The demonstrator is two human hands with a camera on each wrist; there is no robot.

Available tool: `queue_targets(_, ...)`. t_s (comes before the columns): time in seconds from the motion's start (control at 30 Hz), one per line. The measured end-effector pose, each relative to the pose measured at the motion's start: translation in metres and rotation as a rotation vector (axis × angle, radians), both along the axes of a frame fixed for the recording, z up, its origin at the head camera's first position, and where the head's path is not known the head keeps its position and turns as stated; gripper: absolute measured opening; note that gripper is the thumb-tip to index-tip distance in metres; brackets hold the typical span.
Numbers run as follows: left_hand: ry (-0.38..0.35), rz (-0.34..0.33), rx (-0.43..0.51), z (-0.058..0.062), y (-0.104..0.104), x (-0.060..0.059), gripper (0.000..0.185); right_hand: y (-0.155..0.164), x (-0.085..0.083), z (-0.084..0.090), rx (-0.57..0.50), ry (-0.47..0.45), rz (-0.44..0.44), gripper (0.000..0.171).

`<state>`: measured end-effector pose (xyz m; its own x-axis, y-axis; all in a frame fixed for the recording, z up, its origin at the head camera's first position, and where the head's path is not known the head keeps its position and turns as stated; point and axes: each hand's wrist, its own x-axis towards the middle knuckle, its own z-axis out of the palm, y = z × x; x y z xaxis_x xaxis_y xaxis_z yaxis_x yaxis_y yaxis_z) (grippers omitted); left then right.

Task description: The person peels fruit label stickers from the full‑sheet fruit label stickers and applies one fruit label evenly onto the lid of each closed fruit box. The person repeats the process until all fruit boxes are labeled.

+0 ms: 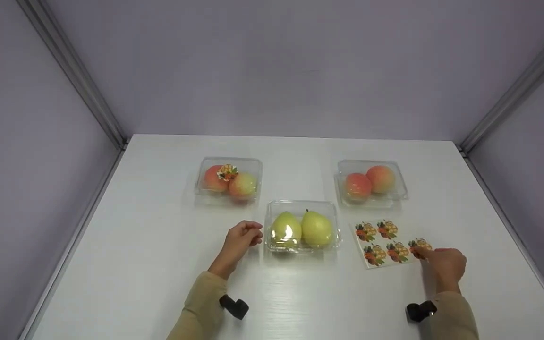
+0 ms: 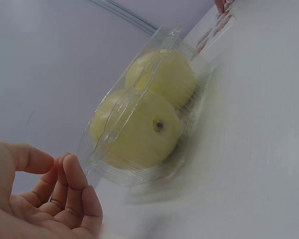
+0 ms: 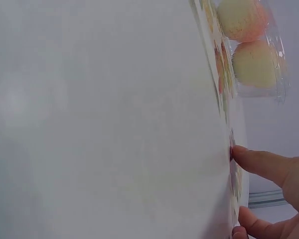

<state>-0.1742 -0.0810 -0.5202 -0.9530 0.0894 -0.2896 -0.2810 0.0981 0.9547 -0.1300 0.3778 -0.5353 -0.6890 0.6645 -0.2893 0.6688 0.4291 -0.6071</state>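
A clear plastic clamshell box (image 1: 272, 204) with two yellow-green pears (image 1: 317, 229) sits mid-table. Just left of it, my left hand (image 1: 242, 238) hovers with loosely bent fingers, holding nothing; the left wrist view shows its fingertips near the box's rim. A sheet of round fruit stickers (image 1: 364, 240) lies right of the box. At its right end my right hand (image 1: 444, 264) pinches a fruit sticker (image 1: 422, 242) by its lower edge. Thumb and fingers are low against the sheet in the right wrist view; how far the sticker is lifted cannot be seen.
Behind left stands a clear box (image 1: 254, 165) of two peaches with a fruit sticker (image 1: 227, 172) on its lid. Another box of peaches (image 1: 358, 187), its lid plain, is behind right. Pale walls (image 1: 281, 71) enclose the white table (image 1: 125, 226) at the back and sides.
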Motion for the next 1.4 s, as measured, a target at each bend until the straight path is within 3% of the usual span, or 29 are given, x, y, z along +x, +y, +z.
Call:
queue_targets(0.27, -0.006, 0.008, 0.013, 0.001, 0.0, 0.001, 0.021, -0.001, 0.0, 0.003, -0.05, 0.001, -0.02, 0.051)
queue_targets(0.5, -0.017, 0.023, 0.015, 0.002, -0.001, 0.001, 0.02, -0.003, -0.002, 0.004, -0.178, 0.081, -0.106, 0.058)
queue_targets(0.63, -0.022, 0.019, 0.013, 0.0, -0.001, 0.001, 0.022, -0.006, -0.001, 0.004, -0.18, 0.1, -0.125, 0.06)
queue_targets(0.8, -0.007, 0.01, 0.025, 0.001, -0.002, 0.002, 0.023, -0.009, 0.0, 0.005, -0.15, 0.138, -0.115, 0.055)
queue_targets(1.03, -0.008, 0.004, 0.047, 0.004, -0.003, 0.002, 0.024, -0.015, -0.003, 0.016, -0.229, 0.175, -0.122, 0.058)
queue_targets(1.4, 0.004, 0.01, 0.054, 0.004, -0.003, 0.001, 0.025, -0.031, -0.005, 0.037, -0.289, 0.316, -0.024, 0.057)
